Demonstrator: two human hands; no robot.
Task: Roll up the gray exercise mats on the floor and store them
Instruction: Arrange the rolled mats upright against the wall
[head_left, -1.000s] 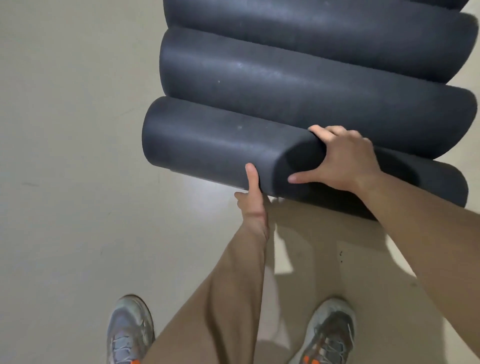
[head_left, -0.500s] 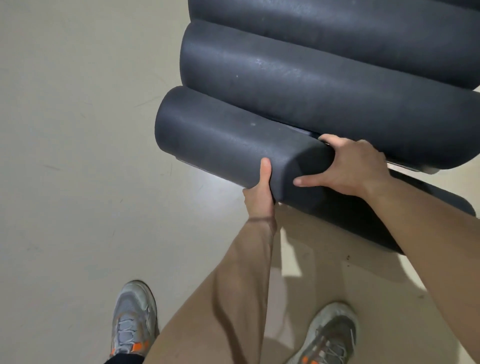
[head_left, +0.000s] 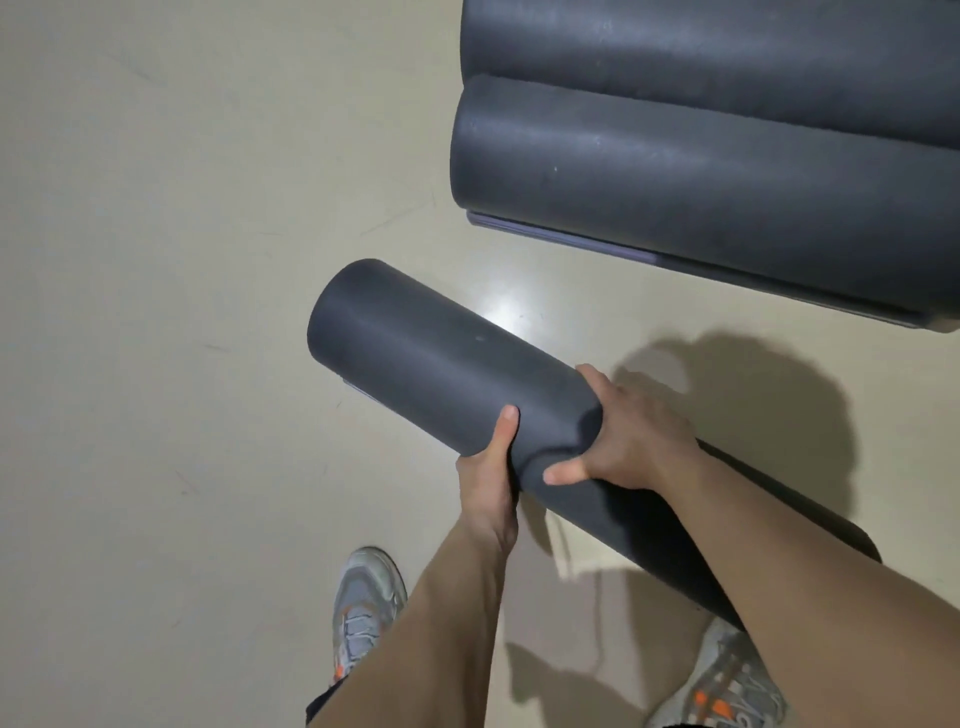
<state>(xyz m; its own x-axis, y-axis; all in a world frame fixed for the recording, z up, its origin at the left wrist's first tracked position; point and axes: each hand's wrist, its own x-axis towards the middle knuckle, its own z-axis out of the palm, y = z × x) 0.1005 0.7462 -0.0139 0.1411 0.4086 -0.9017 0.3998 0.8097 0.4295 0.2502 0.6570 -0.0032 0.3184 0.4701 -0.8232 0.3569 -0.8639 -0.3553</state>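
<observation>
Both hands hold one rolled mat, a dark gray tube that runs from far left to near right across the middle of the view. The left hand grips it from the near underside, thumb pointing up the near face of the roll while the fingers go out of sight beneath it. The right hand is wrapped over the top just to the right of the left hand, thumb pressed into the near side so that the foam dents there (the two thumbs lie close together but do not touch). Most of the roll's left part sticks out past the hands; its right part passes behind the right forearm. It looks lifted off the beige floor, with its shadow falling to the right. A loose mat edge shows under the left end.

At far right, well apart from the held roll, a nearer roll and a farther roll lie side by side, touching. A left shoe and a right shoe stand on the floor at the near edge
</observation>
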